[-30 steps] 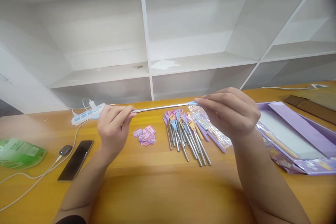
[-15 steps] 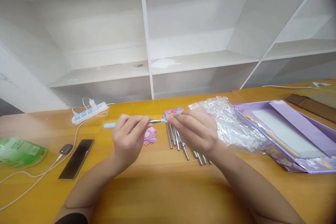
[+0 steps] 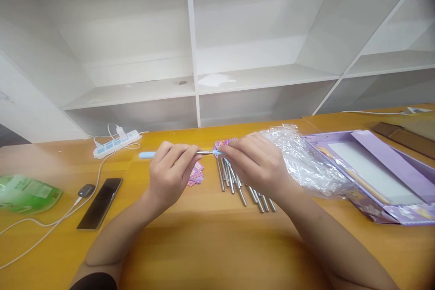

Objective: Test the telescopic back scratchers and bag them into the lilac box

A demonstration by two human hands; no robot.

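A slim pen-like stick (image 3: 147, 155) with light-blue ends and a silver middle is held level above the table between both hands. My left hand (image 3: 171, 173) is closed around its left part, fingers pinched near the silver section. My right hand (image 3: 261, 163) pinches the light-blue right end, and its fingers hide the tip. Below and behind the right hand lie several silver rods (image 3: 227, 176), their upper parts partly covered. Striped pink and purple pieces (image 3: 224, 143) sit at the back of them. Small pink printed cards (image 3: 196, 175) lie just right of my left hand.
Crumpled clear plastic wrapping (image 3: 302, 163) and an open purple box (image 3: 377, 163) lie on the right. On the left are a black phone (image 3: 100, 204), a small dark device (image 3: 86, 190) with a white cable, a green bottle (image 3: 29, 194) and a power strip (image 3: 117, 143). White shelving (image 3: 193, 45) stands behind.
Both hands have moved slightly right and up in view with the stick still between them, while the whole scene shifts a little. The grip looks the same.
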